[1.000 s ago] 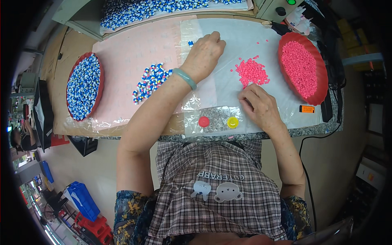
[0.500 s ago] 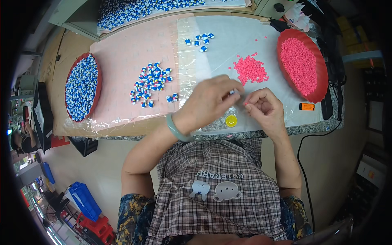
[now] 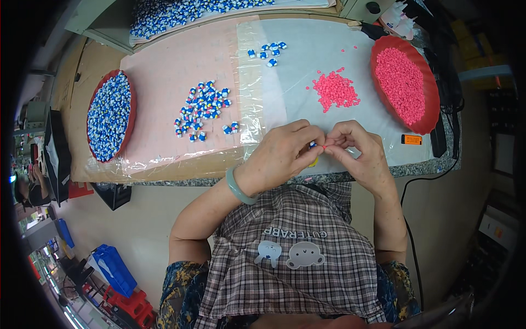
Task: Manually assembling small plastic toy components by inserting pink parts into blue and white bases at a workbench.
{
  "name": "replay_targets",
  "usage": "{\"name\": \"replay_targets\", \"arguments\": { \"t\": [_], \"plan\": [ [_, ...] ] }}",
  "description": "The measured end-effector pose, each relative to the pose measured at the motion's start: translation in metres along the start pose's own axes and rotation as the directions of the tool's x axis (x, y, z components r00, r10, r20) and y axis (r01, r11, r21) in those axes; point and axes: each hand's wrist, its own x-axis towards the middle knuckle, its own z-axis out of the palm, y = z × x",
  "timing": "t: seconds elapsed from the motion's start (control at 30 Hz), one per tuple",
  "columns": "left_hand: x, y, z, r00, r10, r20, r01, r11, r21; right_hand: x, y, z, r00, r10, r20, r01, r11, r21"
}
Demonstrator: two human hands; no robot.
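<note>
One tiny blue-and-white piece (image 3: 313, 145)

Near the centre of the frame, the left hand (image 3: 285, 151) grips a small blue-and-white piece (image 3: 313, 145) close against the right hand (image 3: 360, 154), which pinches a tiny pink piece (image 3: 325, 147). Loose blue-and-white pieces (image 3: 205, 103) lie left of centre, loose pink pieces (image 3: 336, 91) right of centre; filled red bowls stand at far left (image 3: 132, 122) and upper right (image 3: 432, 98).

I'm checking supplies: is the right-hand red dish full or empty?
Well filled: small pink pieces cover most of the red dish, leaving its scalloped rim bare; their depth I cannot tell.
</note>
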Motion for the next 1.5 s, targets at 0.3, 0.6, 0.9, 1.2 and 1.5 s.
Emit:
{"name": "replay_targets", "arguments": {
  "t": [0.3,0.6,0.9,1.2,1.5],
  "plan": [
    [-0.001,0.003,-0.002,1.0,0.01,-0.011,-0.01,0.999,-0.048,-0.002,0.006,0.01,0.963,0.268,0.033,-0.258,0.877,0.405],
    [-0.006,0.005,0.0,0.995,-0.054,-0.086,0.041,0.989,-0.141,-0.009,0.009,0.024,0.981,0.183,-0.062,-0.141,0.898,0.418],
    [-0.006,0.01,-0.005,0.994,-0.112,-0.001,0.11,0.981,-0.162,-0.007,0.007,0.019,0.979,0.202,0.004,-0.188,0.907,0.378],
    [-0.018,-0.006,-0.006,0.958,-0.266,0.109,0.27,0.701,-0.66,-0.017,0.017,0.008,0.921,0.361,0.146,-0.378,0.738,0.559],
    [-0.024,-0.009,-0.01,0.927,-0.358,0.11,0.344,0.701,-0.625,-0.025,0.027,0.02,0.829,0.503,0.245,-0.556,0.692,0.46]
  ]
}}
